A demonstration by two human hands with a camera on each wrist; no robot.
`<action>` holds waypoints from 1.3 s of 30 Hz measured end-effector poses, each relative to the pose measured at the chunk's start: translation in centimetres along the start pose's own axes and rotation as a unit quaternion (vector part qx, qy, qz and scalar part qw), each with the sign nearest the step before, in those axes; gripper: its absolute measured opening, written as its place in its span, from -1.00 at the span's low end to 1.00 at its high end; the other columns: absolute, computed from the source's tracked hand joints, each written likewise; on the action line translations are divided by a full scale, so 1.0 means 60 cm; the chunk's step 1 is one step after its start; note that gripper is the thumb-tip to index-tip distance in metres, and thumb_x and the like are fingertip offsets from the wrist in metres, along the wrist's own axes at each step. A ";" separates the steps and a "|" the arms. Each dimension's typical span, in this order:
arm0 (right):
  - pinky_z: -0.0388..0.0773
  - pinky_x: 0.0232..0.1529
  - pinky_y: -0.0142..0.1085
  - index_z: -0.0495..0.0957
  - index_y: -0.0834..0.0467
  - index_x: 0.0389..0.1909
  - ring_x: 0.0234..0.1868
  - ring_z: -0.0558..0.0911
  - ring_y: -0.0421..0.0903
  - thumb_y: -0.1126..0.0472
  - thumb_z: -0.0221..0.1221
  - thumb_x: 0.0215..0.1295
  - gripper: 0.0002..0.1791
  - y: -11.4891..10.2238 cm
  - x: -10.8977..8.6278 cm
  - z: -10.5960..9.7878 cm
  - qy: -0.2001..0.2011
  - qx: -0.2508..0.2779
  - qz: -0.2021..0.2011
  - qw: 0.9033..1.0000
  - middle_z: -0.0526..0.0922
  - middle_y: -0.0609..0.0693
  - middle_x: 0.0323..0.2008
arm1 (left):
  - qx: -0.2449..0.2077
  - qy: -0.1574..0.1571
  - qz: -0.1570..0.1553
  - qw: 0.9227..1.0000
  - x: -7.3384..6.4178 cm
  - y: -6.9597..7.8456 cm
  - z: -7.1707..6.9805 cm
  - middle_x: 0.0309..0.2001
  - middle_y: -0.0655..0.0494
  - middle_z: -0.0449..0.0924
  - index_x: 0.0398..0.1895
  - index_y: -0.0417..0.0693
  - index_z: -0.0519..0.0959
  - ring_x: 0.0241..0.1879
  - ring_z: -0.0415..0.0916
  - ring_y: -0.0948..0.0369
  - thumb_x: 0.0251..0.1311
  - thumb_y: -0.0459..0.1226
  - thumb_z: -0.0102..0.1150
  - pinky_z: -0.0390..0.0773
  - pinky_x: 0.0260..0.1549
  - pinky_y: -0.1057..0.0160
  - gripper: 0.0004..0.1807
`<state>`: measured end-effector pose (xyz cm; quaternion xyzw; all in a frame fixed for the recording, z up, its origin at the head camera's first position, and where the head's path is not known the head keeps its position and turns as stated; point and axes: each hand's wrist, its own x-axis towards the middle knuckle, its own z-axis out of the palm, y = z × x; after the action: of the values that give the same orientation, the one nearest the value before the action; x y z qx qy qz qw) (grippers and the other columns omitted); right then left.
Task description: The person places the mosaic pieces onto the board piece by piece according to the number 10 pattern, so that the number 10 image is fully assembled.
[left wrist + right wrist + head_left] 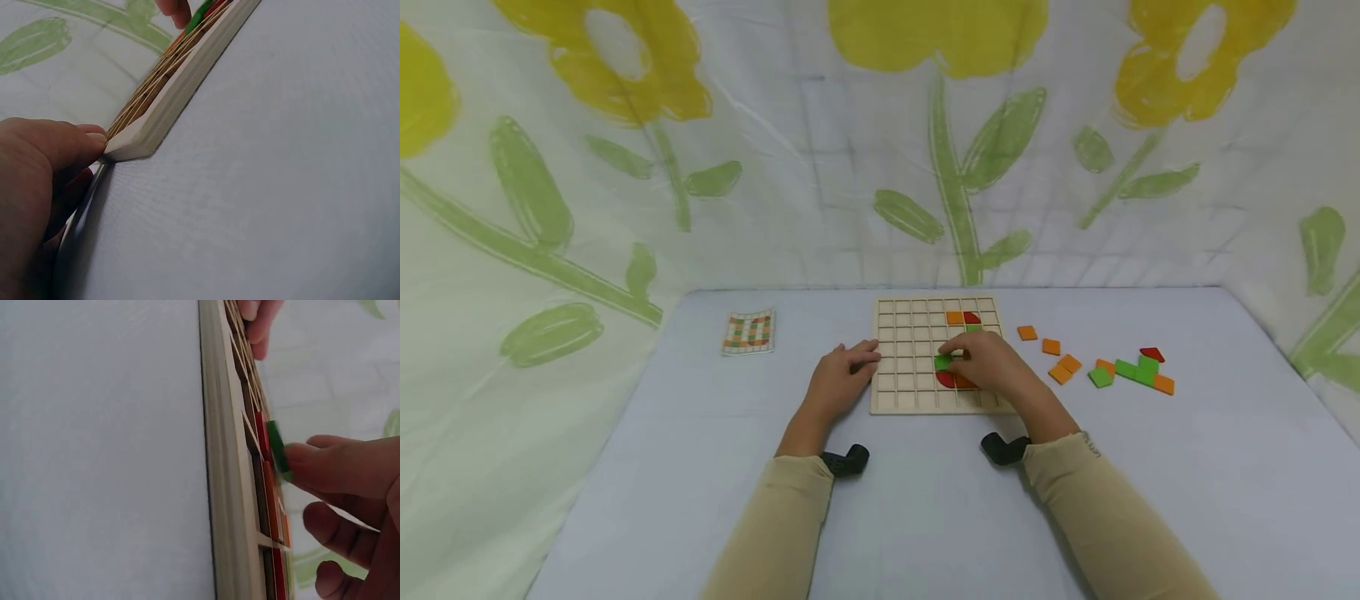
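A pale wooden board [910, 400] with a raised grid lies flat on the table. My right hand [996, 364] is over its right half and pinches a small green square tile [942, 362] between thumb and finger. In the right wrist view the green tile [277, 449] is tilted, close over the slots and beside a red tile [261, 432]. My left hand [838, 379] rests at the board's left edge, fingertips touching the rim. Seen from the left wrist, the thumb [87, 145] lies against the board's corner. Orange, red and green tiles sit in nearby squares, partly hidden by my right hand.
Right of the board lie loose orange tiles [1051, 347], several green tiles [1137, 370] and a red quarter-round tile [1152, 354]. A card with a coloured grid pattern [748, 332] lies at the back left. Behind the table hangs a flower-print curtain [775, 208].
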<state>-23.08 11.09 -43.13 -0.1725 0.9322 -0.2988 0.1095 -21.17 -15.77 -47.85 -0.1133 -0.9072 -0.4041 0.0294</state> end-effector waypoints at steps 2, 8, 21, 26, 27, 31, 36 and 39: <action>0.64 -0.03 -0.10 0.68 0.06 0.06 -0.03 0.61 0.02 0.23 0.25 0.30 -0.69 0.001 -0.001 0.003 0.002 0.006 0.000 1.000 0.68 0.05 0.06 | 0.004 0.003 0.003 1.000 0.000 -0.001 0.003 0.26 0.18 0.54 0.03 -0.08 0.69 0.31 0.43 0.12 0.32 -0.25 0.18 0.11 0.51 0.04 -0.73; 0.63 -0.04 -0.12 0.68 0.09 0.05 -0.04 0.62 -0.01 0.24 0.26 0.29 -0.69 0.003 0.000 0.005 0.003 0.010 -0.005 1.000 0.71 0.02 -0.01 | 0.002 -0.002 -0.007 1.000 0.000 -0.004 0.006 0.26 0.23 0.53 0.03 -0.04 0.69 0.34 0.40 0.17 0.33 -0.24 0.18 0.09 0.52 0.07 -0.73; 0.60 -0.17 -0.19 0.62 0.10 0.13 -0.16 0.57 0.00 0.24 0.22 0.31 -0.63 0.026 0.004 -0.028 0.007 0.008 0.029 1.000 0.67 0.06 -0.08 | 0.008 -0.012 -0.021 1.000 0.000 0.004 0.004 0.27 0.30 0.51 0.05 0.00 0.69 0.34 0.38 0.24 0.34 -0.22 0.19 0.06 0.53 0.15 -0.73; 0.54 -0.23 -0.18 0.57 0.12 0.19 -0.15 0.53 0.06 0.16 0.20 0.34 -0.59 0.060 -0.005 -0.067 0.026 0.004 0.067 0.997 0.64 0.13 -0.03 | 0.015 -0.009 -0.021 1.000 0.001 0.002 0.000 0.28 0.31 0.50 0.06 0.02 0.69 0.33 0.39 0.25 0.35 -0.21 0.18 0.06 0.53 0.19 -0.73; 0.54 -0.21 -0.16 0.56 0.13 0.20 -0.12 0.53 0.07 0.14 0.20 0.35 -0.58 0.068 -0.010 -0.076 0.028 0.005 0.078 0.997 0.63 0.15 -0.02 | 0.016 -0.009 -0.021 1.000 0.001 0.002 0.000 0.28 0.32 0.50 0.06 0.03 0.68 0.34 0.39 0.25 0.35 -0.20 0.18 0.06 0.53 0.19 -0.73; 0.55 -0.19 -0.17 0.54 0.14 0.21 -0.10 0.52 0.09 0.08 0.20 0.36 -0.55 0.098 -0.035 -0.108 0.033 0.003 0.124 0.992 0.60 0.18 0.00 | 0.018 -0.006 -0.017 1.000 0.001 0.000 0.001 0.27 0.30 0.51 0.05 0.02 0.69 0.33 0.40 0.24 0.35 -0.21 0.19 0.08 0.52 0.15 -0.73; 0.52 -0.32 -0.31 0.52 0.17 0.22 -0.25 0.54 0.02 0.04 0.20 0.35 -0.52 0.125 -0.057 -0.132 0.032 0.005 0.168 0.985 0.58 0.16 -0.11 | 0.017 -0.001 -0.005 1.000 0.001 -0.001 0.001 0.26 0.28 0.52 0.03 -0.01 0.70 0.32 0.41 0.24 0.32 -0.23 0.21 0.11 0.51 0.14 -0.74; 0.50 -0.32 -0.31 0.51 0.20 0.22 -0.26 0.52 0.03 0.03 0.20 0.34 -0.50 0.136 -0.063 -0.137 0.035 0.007 0.179 0.983 0.58 0.18 -0.14 | 0.016 -0.002 -0.004 1.000 0.001 0.001 0.001 0.27 0.27 0.52 0.03 -0.03 0.70 0.33 0.40 0.23 0.32 -0.23 0.21 0.11 0.51 0.12 -0.74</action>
<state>-24.20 23.01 -41.05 0.0085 0.9491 -0.2870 0.1297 -21.20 -15.68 -47.84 -0.1099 -0.9141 -0.3894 0.0276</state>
